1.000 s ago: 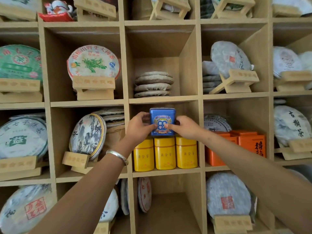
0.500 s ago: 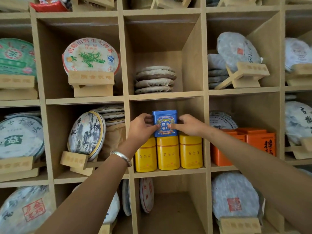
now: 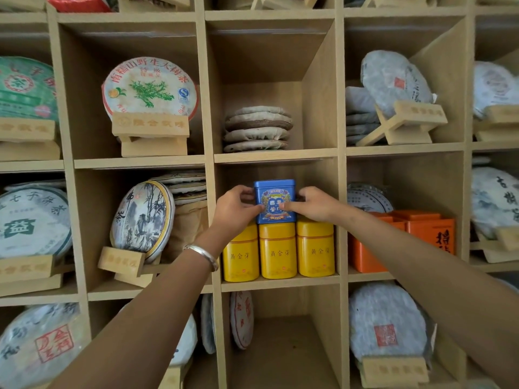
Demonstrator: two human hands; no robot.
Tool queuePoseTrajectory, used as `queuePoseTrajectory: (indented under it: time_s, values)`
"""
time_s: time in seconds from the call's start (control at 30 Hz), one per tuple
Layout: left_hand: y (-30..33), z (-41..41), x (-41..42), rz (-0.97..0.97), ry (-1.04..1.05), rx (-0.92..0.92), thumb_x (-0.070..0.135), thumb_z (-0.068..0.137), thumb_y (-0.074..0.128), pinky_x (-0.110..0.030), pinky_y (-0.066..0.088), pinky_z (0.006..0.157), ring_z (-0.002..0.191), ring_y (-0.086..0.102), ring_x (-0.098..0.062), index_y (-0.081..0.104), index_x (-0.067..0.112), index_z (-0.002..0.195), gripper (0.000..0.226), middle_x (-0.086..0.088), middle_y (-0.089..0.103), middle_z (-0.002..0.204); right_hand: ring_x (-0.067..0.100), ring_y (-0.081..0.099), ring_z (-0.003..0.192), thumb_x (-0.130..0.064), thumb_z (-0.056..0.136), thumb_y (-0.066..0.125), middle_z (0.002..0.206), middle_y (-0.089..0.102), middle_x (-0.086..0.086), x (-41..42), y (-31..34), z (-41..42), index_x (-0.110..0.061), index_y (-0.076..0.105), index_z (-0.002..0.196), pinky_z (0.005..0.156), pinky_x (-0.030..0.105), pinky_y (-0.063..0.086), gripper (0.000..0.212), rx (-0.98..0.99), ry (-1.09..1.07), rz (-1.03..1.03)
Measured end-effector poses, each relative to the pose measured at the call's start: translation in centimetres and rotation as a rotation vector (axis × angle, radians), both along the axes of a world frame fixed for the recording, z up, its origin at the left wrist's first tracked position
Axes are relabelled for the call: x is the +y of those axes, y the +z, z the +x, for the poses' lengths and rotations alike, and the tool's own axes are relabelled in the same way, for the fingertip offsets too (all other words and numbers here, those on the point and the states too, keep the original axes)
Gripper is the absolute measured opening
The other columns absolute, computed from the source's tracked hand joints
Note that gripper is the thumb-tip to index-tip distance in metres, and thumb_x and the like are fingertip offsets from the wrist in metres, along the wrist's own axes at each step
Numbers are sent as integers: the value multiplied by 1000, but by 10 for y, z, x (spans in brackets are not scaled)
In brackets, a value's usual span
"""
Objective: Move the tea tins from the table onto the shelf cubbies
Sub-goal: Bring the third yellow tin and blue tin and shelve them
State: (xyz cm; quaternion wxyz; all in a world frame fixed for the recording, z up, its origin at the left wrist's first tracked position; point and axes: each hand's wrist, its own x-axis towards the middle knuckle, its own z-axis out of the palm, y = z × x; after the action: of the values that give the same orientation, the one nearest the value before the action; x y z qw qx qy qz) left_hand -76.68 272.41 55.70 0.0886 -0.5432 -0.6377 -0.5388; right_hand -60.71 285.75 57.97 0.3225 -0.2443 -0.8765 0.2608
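Inside a wooden cubby (image 3: 320, 192), hands grip blue tin (image 3: 275, 202).

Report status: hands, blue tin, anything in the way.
Left hand and right hand both grip the blue tin. Tin sits atop the yellow tins in the middle cubby. Nothing blocking.

Soft, even daylight from front; no hard glare. Deep shade under cubby ceilings and at back walls of shelf (image 3: 276, 158). Faint sheen on yellow tins (image 3: 278, 252) and bracelet (image 3: 202, 254). Centre sharp: blue tin (image 3: 275, 202) print legible. Edges smeared and soft, tea cakes (image 3: 33, 223) at far left and right blurred. Wide-angle bowing of uprights toward corners.
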Motion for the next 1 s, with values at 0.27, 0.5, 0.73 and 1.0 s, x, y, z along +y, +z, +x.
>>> queuePoseTrajectory:
  time_s: [0.27,0.5,0.73,1.0]
  values:
    - [0,2,0,3,7,-18,18,80,76,-14,51,58,75,62,1,56,13,119,44,0,65,109,8,64,89,-47,82,68,103,65,-3,-2,-2,-2,-17,61,108,70,24,52,41,-15,-24,13]
    - [1,2,-3,-14,39,-3,24,79,77,-13,50,59,79,62,-1,56,13,121,48,2,65,108,12,66,95,-45,82,70,109,68,1,-3,-3,1,-12,62,114,83,34,56,47,4,8,6]
    - [0,2,-3,-83,96,44,32,78,78,-31,55,84,98,64,-15,60,8,120,51,-4,67,112,13,67,88,-41,80,73,96,71,0,-3,-8,9,-12,67,107,82,35,55,41,21,-21,30]
    - [-4,8,8,-166,35,-7,6,87,61,-21,44,93,116,57,-16,51,5,132,46,-8,69,114,14,65,93,-26,85,71,99,69,1,-3,-17,0,-10,68,110,75,22,50,30,51,-2,62]
